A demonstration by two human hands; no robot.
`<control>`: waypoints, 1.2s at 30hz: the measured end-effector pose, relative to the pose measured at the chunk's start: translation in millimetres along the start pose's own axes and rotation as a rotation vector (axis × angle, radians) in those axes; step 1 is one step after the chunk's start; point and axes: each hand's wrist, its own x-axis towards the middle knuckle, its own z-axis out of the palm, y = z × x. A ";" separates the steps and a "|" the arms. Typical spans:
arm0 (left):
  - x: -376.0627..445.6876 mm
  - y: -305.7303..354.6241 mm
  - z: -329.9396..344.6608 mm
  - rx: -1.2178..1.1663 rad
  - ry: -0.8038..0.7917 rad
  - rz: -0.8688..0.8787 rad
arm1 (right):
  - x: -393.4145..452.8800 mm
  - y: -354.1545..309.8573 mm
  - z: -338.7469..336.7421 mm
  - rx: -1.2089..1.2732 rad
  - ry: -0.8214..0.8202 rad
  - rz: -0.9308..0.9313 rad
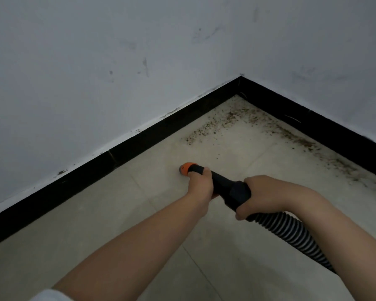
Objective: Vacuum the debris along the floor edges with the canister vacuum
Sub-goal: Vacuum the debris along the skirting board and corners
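The left hand (pixel 201 183) grips the black nozzle tube (pixel 223 184) just behind its orange tip (pixel 187 168), fingers curled round it, while the right hand (pixel 261 196) clenches the thicker collar where the ribbed hose (pixel 291 233) begins. The tube looks stiff and light, the hose springy and likely to tug back, so this two-handed hold suits steering. The tip sits low over the floor (pixel 96 224) near the black baseboard (pixel 139 146), with the debris (pixel 237 122) ahead in the corner.

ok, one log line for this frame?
left hand grips black vacuum nozzle behind orange tip | right hand grips nozzle at ribbed hose | tip on floor | brown debris ahead, uncleared
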 end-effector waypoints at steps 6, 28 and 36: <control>0.5 -1.2 60.3 0.116 -0.062 0.069 | -7.8 47.8 -12.8 0.076 0.106 0.077; -2.0 -22.9 108.6 0.238 -0.001 0.188 | 0.4 116.3 -17.5 0.174 0.112 0.070; -15.6 -33.0 98.9 0.090 -0.017 0.133 | -16.7 111.1 -17.2 0.130 0.062 0.082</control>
